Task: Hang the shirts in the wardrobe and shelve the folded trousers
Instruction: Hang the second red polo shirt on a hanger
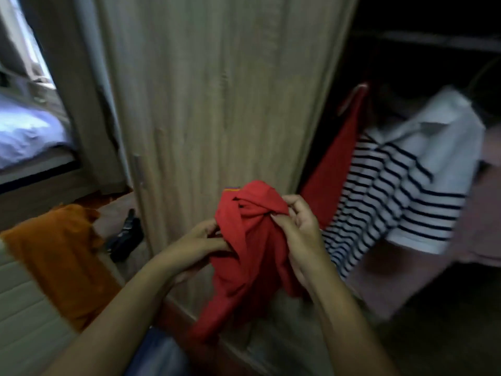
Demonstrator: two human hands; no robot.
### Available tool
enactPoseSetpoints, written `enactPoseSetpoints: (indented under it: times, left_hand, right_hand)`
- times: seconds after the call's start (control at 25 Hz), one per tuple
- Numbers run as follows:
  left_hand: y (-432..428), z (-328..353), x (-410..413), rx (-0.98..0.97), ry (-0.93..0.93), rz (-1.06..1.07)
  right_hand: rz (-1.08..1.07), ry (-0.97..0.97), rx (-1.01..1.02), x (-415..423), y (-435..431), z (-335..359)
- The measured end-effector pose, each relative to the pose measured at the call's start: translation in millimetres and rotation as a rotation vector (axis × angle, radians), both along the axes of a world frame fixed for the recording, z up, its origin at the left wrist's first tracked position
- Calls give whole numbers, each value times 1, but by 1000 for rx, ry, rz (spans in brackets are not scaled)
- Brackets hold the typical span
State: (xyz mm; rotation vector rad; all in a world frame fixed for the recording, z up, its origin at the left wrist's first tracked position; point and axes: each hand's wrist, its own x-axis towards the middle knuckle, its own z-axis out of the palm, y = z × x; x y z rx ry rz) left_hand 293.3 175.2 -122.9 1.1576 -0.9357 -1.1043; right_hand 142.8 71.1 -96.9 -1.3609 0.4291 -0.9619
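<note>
shirt (252, 253) is being held bunched at lower centre, long axis trailing toward lower left | its upper folds are being pinched by left grip (202, 238) and right grip (301, 229) | wardrobe opening (406, 63), at right, is being judged nearer right grip

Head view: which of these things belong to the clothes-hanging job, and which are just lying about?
Job: red shirt held by left hand and right hand; striped shirt and red garment hanging in the wardrobe; orange garment, perhaps waiting.
Lying about: dark object on the floor; bed.
</note>
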Motion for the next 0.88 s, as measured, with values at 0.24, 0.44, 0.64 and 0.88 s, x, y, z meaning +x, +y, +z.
enactPoseSetpoints:
  times: [0.24, 0.44, 0.64, 0.88]
  left_hand:
    - [-78, -25, -130, 52, -9, -158]
    - [-130, -33, -166, 32, -1095, -237]
    - [-167, -27, -155, -53, -1373, -254]
    - [-180, -1, -150, -144, -1021, 88]
  right_hand:
    - [-177, -101, 75, -122, -35, 12]
    - [-351, -170, 110, -201, -59, 23]
    - [-603, -177, 151, -257, -76, 41]
    - [-751, -219, 319, -290, -91, 58]
